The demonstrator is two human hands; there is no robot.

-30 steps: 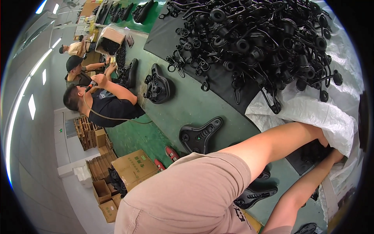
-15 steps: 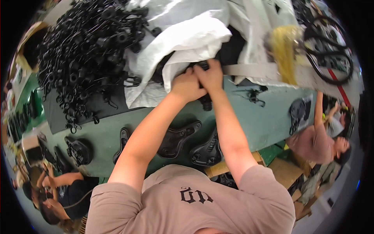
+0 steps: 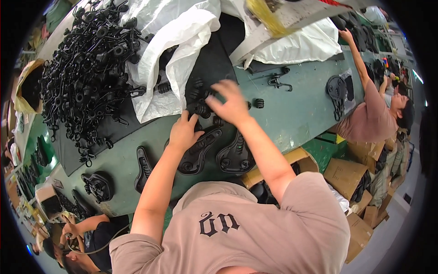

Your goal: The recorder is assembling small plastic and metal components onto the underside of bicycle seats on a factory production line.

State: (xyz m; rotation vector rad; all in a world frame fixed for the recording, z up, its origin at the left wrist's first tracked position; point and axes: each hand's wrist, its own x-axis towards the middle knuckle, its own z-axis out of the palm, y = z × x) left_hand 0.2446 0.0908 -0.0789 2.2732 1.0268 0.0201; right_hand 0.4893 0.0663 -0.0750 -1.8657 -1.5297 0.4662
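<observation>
Over the green worktable (image 3: 292,130), the person's right hand (image 3: 232,104) is open, fingers spread and blurred, at a loose cluster of black ribbed rubber pieces (image 3: 202,110) just right of the white sack (image 3: 153,89). The left hand (image 3: 182,133), thumb apart from its fingers, reaches the cluster's near edge, beside an upturned black bicycle saddle (image 3: 188,167); I can't tell whether it grips anything.
</observation>
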